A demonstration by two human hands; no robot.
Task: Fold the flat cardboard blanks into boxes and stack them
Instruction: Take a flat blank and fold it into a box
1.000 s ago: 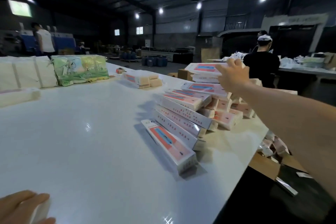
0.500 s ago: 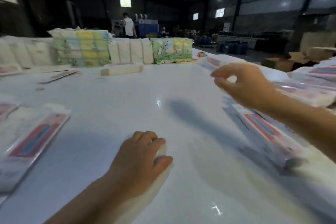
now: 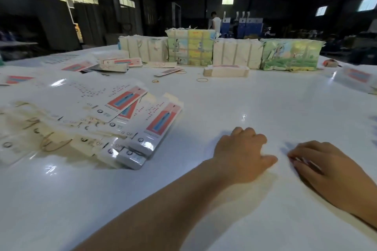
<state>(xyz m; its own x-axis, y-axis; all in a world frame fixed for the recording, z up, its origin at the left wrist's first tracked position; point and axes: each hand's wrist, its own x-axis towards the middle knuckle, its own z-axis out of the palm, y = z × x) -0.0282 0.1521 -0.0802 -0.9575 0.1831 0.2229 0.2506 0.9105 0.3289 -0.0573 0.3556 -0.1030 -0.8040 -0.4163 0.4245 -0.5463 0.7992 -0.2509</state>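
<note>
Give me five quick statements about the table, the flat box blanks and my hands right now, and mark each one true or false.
1. Flat box blanks lie spread in a loose pile on the left of the table. True.
2. The right hand holds a finished box in the air. False: it rests low at the table, and no box shows in it.
3. Rubber bands lie on the table. True.
4. The left hand grips the pile of blanks. False: it is on the table, apart from the pile.
5. Wrapped bundles stand in a row at the far edge. True.
</note>
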